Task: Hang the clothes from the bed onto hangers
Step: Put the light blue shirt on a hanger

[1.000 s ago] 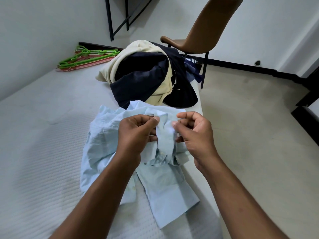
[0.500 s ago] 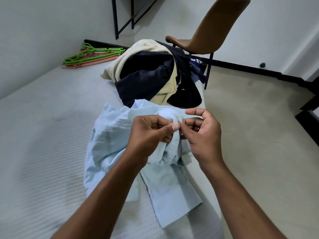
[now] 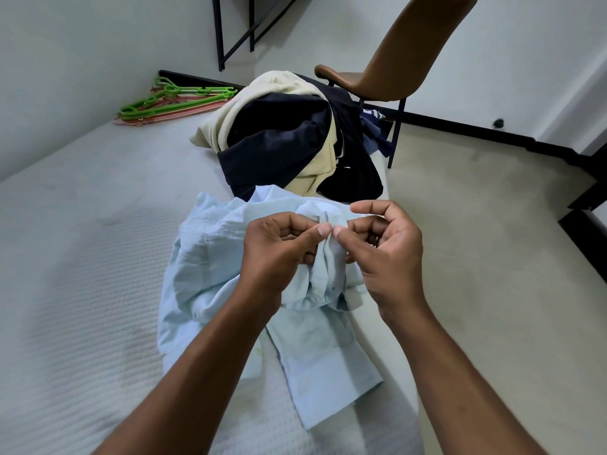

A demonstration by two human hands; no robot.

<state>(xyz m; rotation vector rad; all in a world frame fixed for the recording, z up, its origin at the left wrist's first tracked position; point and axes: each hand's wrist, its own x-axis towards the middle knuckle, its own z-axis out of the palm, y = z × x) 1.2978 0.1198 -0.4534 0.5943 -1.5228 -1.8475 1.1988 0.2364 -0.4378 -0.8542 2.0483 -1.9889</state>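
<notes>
**Fiddling with shirt front on bed, nothing hung yet**

Barely started, by the look of it. Working on the first garment only. Pinching a bunched strip of the light blue shirt [image 3: 210, 257] with the left hand [image 3: 279, 247], thumb against curled fingers [image 3: 323, 229]. Pinching the same strip from the other side with the right hand [image 3: 384, 251], thumb and lower fingers on cloth, index finger lifted free. Probably handling a button at the placket; too small to tell. Lying crumpled on the bed [image 3: 82, 290] near its floor-side edge, only the pinched fold raised. No hanger in either hand, none in the shirt.

Left to do:
- Fetching one from the green and pink hangers [image 3: 177, 100] stacked at the far corner of the bed by the wall, well apart from the shirt.
- Threading it into the shirt.
- Repeating for the pile of dark and cream clothes [image 3: 282, 139] heaped just beyond the shirt, in front of the brown chair [image 3: 404, 60].

Versus a second ago: closed the thumbs in from a clear gap to almost tip to tip, squeezing the cloth strip narrower. No shift in shirt, pile or hangers.
</notes>
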